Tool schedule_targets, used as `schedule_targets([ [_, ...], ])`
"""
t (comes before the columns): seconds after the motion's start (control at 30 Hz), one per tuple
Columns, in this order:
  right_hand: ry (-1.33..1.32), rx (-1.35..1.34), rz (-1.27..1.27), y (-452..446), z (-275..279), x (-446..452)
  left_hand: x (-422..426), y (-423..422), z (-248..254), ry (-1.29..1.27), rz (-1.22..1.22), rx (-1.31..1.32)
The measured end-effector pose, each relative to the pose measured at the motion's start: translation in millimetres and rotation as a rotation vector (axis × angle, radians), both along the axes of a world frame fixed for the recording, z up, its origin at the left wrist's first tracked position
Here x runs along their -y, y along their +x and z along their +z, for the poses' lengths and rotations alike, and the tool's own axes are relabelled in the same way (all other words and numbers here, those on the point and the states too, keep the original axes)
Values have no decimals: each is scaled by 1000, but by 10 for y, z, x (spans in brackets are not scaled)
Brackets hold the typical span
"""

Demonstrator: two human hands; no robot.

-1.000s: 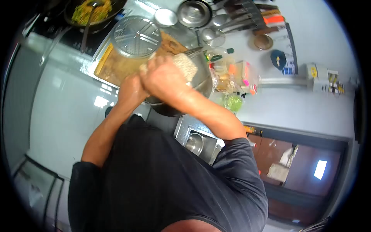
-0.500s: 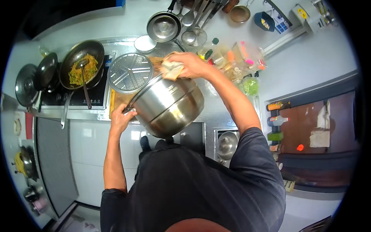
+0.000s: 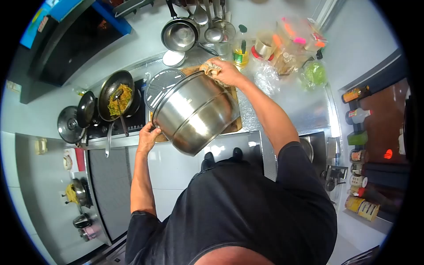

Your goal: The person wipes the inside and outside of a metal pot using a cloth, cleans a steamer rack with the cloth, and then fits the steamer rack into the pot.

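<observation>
A large stainless steel pot (image 3: 194, 115) is tilted in front of me, its mouth facing away to the upper left. My left hand (image 3: 148, 137) grips the pot at its lower-left rim, thumb on the outside. At the upper rim, my right hand (image 3: 227, 73) is closed on a crumpled tan cloth (image 3: 209, 66) that touches the pot's edge. Behind the rim, on the left, lies a round perforated steamer plate (image 3: 161, 86). A wooden cutting board (image 3: 234, 126) shows partly beneath the pot. The pot's inside is hidden from me.
On the stove at left stands a wok (image 3: 104, 95) of yellow-green food with a spatula, beside lids and a smaller pan. Pans and ladles (image 3: 213, 35) hang at the back. An oil bottle (image 3: 241, 55) and plastic bags (image 3: 314, 73) are on the counter, with a sink (image 3: 309, 148) at right.
The view has shifted, showing more of the stove hood and the cutting board. My right hand and the cloth now sit farther along the pot's upper rim. My left hand keeps its grip.
</observation>
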State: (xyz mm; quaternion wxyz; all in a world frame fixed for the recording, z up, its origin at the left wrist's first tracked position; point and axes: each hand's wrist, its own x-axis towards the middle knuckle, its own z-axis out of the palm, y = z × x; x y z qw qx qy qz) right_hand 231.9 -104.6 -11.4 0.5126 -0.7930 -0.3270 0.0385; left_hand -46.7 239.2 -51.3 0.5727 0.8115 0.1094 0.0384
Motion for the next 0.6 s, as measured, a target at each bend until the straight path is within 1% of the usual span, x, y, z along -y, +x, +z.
schedule_targets([
  [0.03, 28, -5, -6, -27, -12, -28, 39, 15, 174, 36, -47, -57],
  [0.07, 11, 60, -18, -43, -19, -57, 73, -4, 365, 96, -35, -174],
  [0.1, -10, 126, -32, -60, -20, -87, 187, 37, 638, 124, -40, -177],
  [0.17, 6, 149, -44, -167, 84, -142, 447, 106, 1119, 297, -116, -72],
  [0.2, 40, 229, -58, -218, 97, -193, 638, 206, 1343, 309, -144, -59],
  [0.23, 74, 310, -72, -266, 94, -254, 753, 333, 1426, 508, -136, -4],
  [0.3, 122, 285, -67, -351, 66, -355, 1218, 595, 1738, 759, -66, -89],
  [0.37, 77, 356, -92, -400, 99, -391, 1514, 849, 1835, 1035, -70, -128],
  [0.4, 80, 393, -97, -417, 103, -396, 1567, 954, 1782, 1119, -75, -95],
  [0.43, 87, 387, -106, -432, 101, -375, 1643, 1035, 1748, 1169, -31, -117],
  [0.5, 173, 392, -132, -488, 110, -280, 1661, 1127, 1687, 1085, 40, -111],
  [0.53, 177, 387, -144, -526, 123, -206, 1663, 1141, 1668, 1093, 28, -111],
  [0.6, 90, 616, -216, -570, 116, 1, 1643, 1170, 1642, 1072, 87, -195],
])
